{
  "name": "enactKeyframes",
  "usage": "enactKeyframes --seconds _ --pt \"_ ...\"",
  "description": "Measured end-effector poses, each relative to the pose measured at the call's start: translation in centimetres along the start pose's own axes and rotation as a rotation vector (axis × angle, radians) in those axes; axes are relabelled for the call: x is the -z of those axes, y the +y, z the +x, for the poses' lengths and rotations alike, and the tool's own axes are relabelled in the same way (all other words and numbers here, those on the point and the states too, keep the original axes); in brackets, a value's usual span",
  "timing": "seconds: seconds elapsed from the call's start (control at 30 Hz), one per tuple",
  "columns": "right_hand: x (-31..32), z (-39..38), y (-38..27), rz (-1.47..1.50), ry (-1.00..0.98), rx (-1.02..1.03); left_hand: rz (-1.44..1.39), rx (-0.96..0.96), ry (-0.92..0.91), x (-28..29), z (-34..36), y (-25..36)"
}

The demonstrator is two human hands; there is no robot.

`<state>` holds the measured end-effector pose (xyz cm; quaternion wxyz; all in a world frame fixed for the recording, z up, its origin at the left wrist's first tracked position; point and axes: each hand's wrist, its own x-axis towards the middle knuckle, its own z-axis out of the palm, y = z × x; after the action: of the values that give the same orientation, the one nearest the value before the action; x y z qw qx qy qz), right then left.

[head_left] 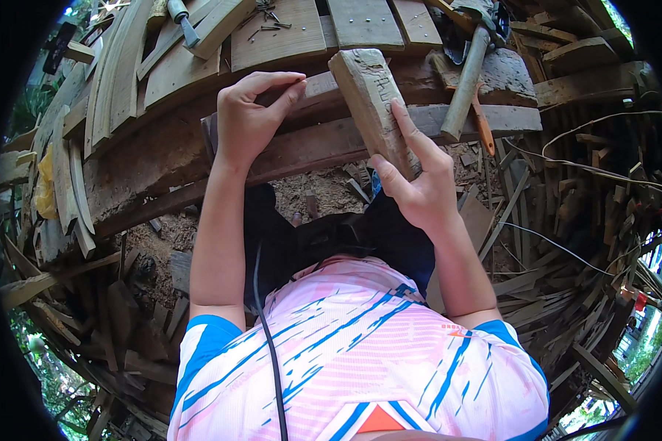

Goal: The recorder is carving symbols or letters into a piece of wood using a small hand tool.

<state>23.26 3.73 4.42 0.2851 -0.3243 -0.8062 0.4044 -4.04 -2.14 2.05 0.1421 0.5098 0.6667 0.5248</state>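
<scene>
My right hand (423, 173) grips a rough, weathered wooden block (371, 99) from its near end, thumb on one side and index finger stretched along it. The block stands tilted, its far end over the plank edge of the workbench. To its left, my left hand (261, 110) is raised with thumb and fingertips pinched together. Whatever small dark thing is between those fingertips is too small to name. Beyond both hands, several loose nails (272, 25) lie on a pale board (279, 50) on the bench.
A wooden-handled hammer (466, 88) and an orange-handled tool (482, 121) lie at the bench's right. A chisel-like tool (184, 26) rests at the far left near cut boards (118, 81). Scrap wood (566, 279) is piled on the right, and a black cable (268, 345) hangs over my shirt.
</scene>
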Motion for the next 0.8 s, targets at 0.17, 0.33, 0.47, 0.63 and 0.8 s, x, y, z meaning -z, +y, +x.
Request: enactKeyframes --seconds 0.17,0.33,0.47,0.63,0.8 --pt "0.1 -0.3 -0.4 0.065 -0.035 -0.118 0.067 -0.098 0.007 0.0 0.1 0.4" --pt "-0.1 0.1 -1.9 -0.035 0.047 0.247 0.096 -0.149 0.03 -0.3 -0.2 0.2" --pt "-0.8 0.3 -3.2 -0.071 -0.082 0.155 0.132 -0.128 0.078 -0.2 -0.4 0.2" --pt "-1.3 0.2 -2.9 -0.084 0.016 0.251 0.141 -0.143 0.086 -0.5 -0.5 0.0" --pt "-1.3 0.9 -2.6 -0.066 -0.014 0.234 0.136 -0.14 0.076 -0.1 -0.6 -0.3"
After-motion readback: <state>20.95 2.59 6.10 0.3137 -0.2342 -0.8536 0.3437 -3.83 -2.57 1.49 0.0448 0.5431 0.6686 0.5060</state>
